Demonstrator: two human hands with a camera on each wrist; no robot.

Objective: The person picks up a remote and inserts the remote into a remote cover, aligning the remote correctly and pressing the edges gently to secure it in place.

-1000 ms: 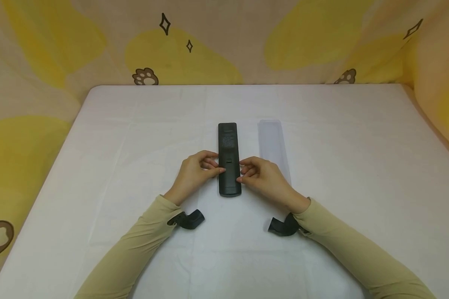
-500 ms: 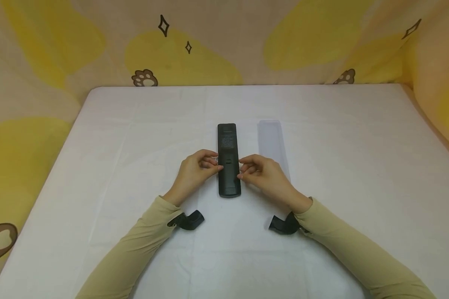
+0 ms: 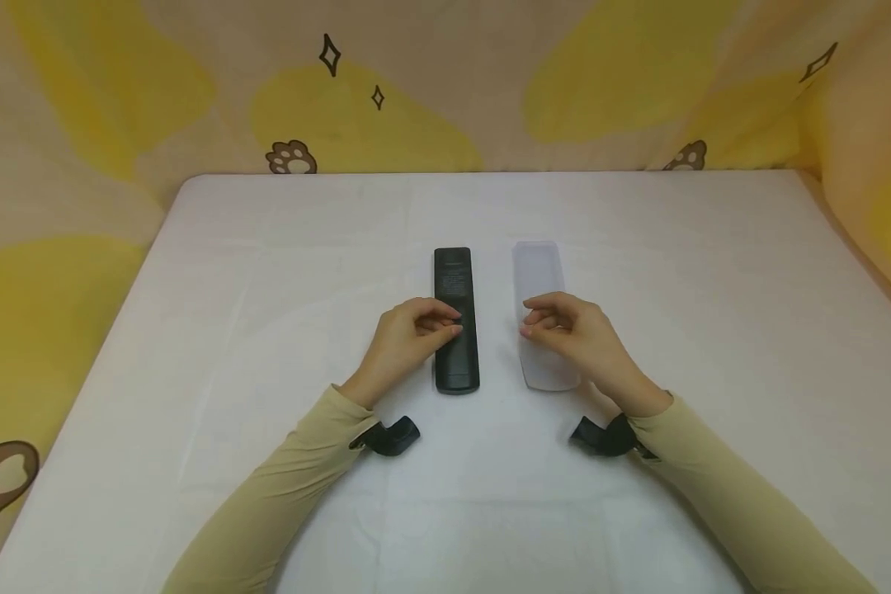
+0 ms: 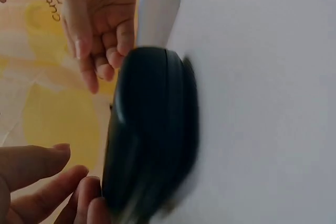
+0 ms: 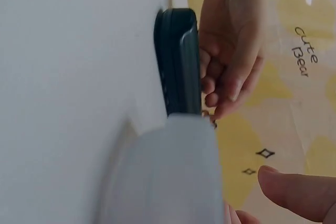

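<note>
A black remote control (image 3: 456, 371) lies back side up on the white table, its long side pointing away from me. Over its middle hovers my left hand (image 3: 408, 337), fingers loosely bent and thumb apart from them; in the left wrist view the fingertips (image 4: 79, 174) are close to the remote, and contact is unclear. To the right lies a translucent, remote-sized plastic cover (image 3: 538, 268), parallel to the remote. My right hand (image 3: 582, 338) is above this cover, thumb (image 5: 291, 190) away from the fingers, with nothing seen between them. Part of the cover is hidden beneath that hand.
The white table (image 3: 304, 247) spreads around both items. A yellow patterned cloth (image 3: 416, 82) hangs behind its far edge and along the sides. Black wrist mounts (image 3: 389, 436) stick out below the sleeves.
My right hand has left the remote's right edge and moved right, over the cover. My left hand has shifted slightly right, from the remote's left edge to above its middle. The remote stays put.
</note>
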